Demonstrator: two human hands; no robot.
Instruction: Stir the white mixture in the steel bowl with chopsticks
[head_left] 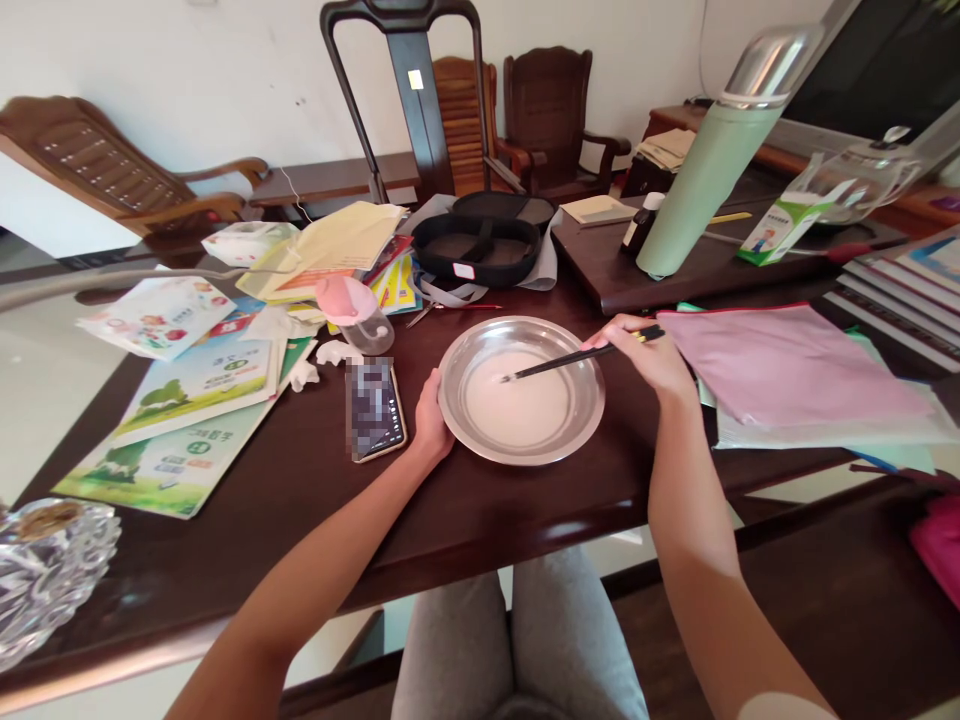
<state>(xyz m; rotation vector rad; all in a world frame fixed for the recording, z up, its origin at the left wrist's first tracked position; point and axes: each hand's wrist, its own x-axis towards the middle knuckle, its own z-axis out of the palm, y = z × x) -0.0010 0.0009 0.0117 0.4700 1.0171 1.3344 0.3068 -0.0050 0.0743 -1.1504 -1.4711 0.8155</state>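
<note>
A round metal basin [585, 420] stands on the dark wooden table, with a whitish liquid [517, 410] in its bottom. My left hand [433, 420] grips the basin's left rim; its fingers are partly hidden by the basin. In my right hand [637, 350] is a pair of black chopsticks [555, 360], held slanting over the right rim. Their tips reach the pale liquid near the middle of the basin. Just left of my left hand lies a phone [376, 410] with a lit screen.
Books [187, 450], a tissue pack [161, 315] and a pink-lidded cup [354, 312] lie to the left. A black case [480, 245] sits behind the basin. On the right are a pink pouch [787, 360] and a tall green thermos [705, 190]. A glass dish [56, 570] occupies the near left corner.
</note>
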